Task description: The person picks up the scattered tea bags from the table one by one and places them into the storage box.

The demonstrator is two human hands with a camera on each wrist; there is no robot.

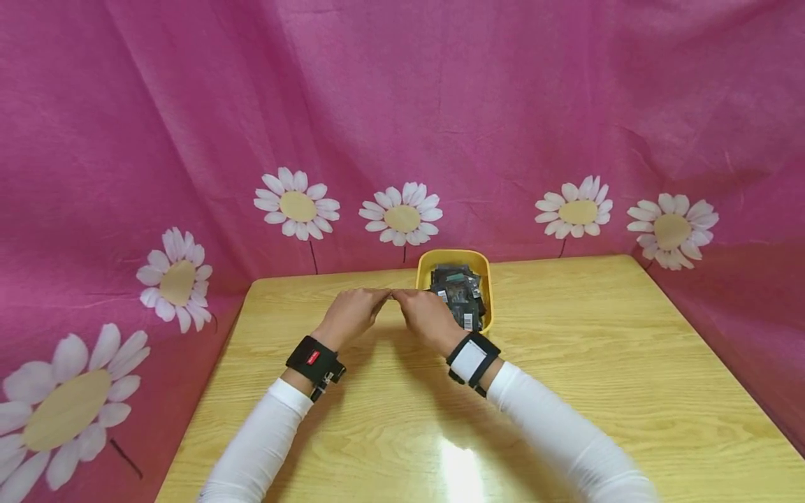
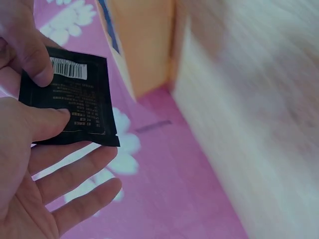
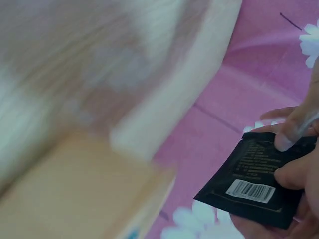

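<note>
A small flat black sachet (image 2: 89, 97) with a white barcode and fine printed text is between both hands. In the left wrist view my left hand (image 2: 30, 164) pinches one edge, thumb on the printed face, its other fingers stretched out beneath. My right hand (image 3: 299, 194) pinches it too, thumb beside the barcode in the right wrist view. From the head view, the left hand (image 1: 352, 314) and right hand (image 1: 428, 316) meet at the fingertips above the table, the backs of the hands hiding the sachet.
Just behind the right hand stands a yellow bin (image 1: 487, 279) heaped with several dark sachets (image 1: 458, 290). The wooden table (image 1: 566, 363) ends at a pink cloth (image 1: 490, 105) with daisies, which hangs at the back and both sides.
</note>
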